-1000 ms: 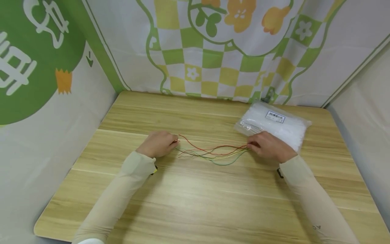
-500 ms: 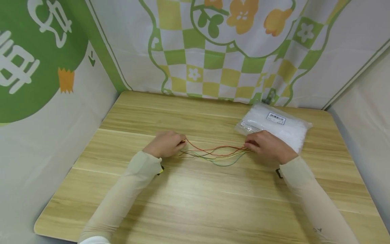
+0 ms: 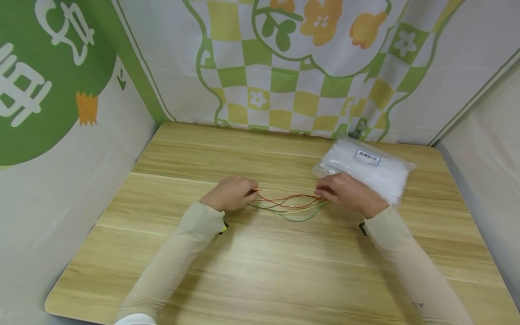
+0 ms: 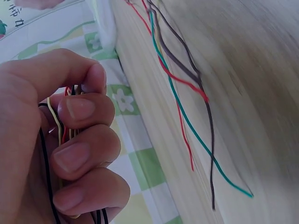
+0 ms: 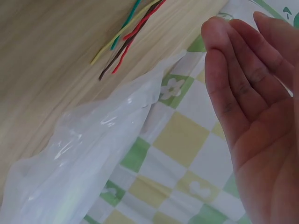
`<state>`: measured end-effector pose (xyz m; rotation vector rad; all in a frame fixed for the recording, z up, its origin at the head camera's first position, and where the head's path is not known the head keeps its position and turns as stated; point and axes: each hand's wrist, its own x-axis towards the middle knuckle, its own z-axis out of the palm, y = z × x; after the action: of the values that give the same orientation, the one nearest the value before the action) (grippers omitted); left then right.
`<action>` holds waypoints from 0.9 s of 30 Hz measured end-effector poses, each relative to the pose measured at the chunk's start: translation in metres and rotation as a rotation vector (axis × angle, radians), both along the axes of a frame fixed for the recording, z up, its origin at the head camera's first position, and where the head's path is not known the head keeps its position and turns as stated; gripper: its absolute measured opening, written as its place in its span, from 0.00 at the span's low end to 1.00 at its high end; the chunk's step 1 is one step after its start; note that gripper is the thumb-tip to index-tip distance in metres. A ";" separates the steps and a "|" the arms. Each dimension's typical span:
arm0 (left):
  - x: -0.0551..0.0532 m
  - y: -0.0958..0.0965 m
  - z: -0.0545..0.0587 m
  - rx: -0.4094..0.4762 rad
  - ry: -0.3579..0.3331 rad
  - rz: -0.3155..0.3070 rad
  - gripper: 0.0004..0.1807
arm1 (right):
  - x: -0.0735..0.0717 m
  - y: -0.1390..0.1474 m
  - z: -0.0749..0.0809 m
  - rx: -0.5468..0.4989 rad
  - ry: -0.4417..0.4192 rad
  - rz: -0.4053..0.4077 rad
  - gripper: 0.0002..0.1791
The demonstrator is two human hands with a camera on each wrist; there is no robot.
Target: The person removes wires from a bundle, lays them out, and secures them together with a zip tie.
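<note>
Thin coloured wires [image 3: 299, 220] lie loosely across the table between the hands; red, green, yellow and dark ones show. My left hand [image 3: 230, 194] curls its fingers round a folded bundle of wires [image 4: 72, 133], with black, yellow and red strands visible inside. Just beyond it, in the left wrist view, loose wire ends [image 4: 212, 140] fan out on the wood. Over the right ends of the loose wires hovers my right hand [image 3: 351, 194]. Its fingers [image 5: 247, 79] look nearly straight and no wire shows in them; free wire ends [image 5: 128, 39] lie apart from it.
A clear plastic bag [image 3: 390, 174] of white contents, with a barcode label [image 3: 367, 157], lies behind the right hand, close to it. The wooden table [image 3: 260, 271] meets patterned fabric [image 3: 284, 90] at the back and sides.
My left hand has moved right along the loose wires with its bundle, covering their left ends. The right hand has shifted slightly left. The loose wires stay nearly in place.
</note>
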<state>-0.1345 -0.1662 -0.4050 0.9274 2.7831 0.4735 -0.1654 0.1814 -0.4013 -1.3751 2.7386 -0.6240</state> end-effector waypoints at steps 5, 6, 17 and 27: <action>-0.003 0.009 -0.001 0.019 -0.009 -0.015 0.18 | -0.001 -0.008 -0.001 -0.009 0.039 0.017 0.08; -0.003 0.011 -0.001 0.027 -0.007 -0.020 0.18 | -0.001 -0.010 -0.001 -0.014 0.041 0.021 0.07; -0.004 0.029 -0.002 0.050 -0.035 -0.063 0.17 | 0.003 -0.034 0.007 -0.034 -0.016 0.056 0.07; -0.005 0.042 -0.001 0.056 -0.055 -0.075 0.17 | 0.004 -0.054 0.010 0.003 0.014 0.097 0.07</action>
<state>-0.1395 -0.1238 -0.4056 1.0112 2.6882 0.5594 -0.1614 0.1279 -0.3916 -1.5064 2.6625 -0.6072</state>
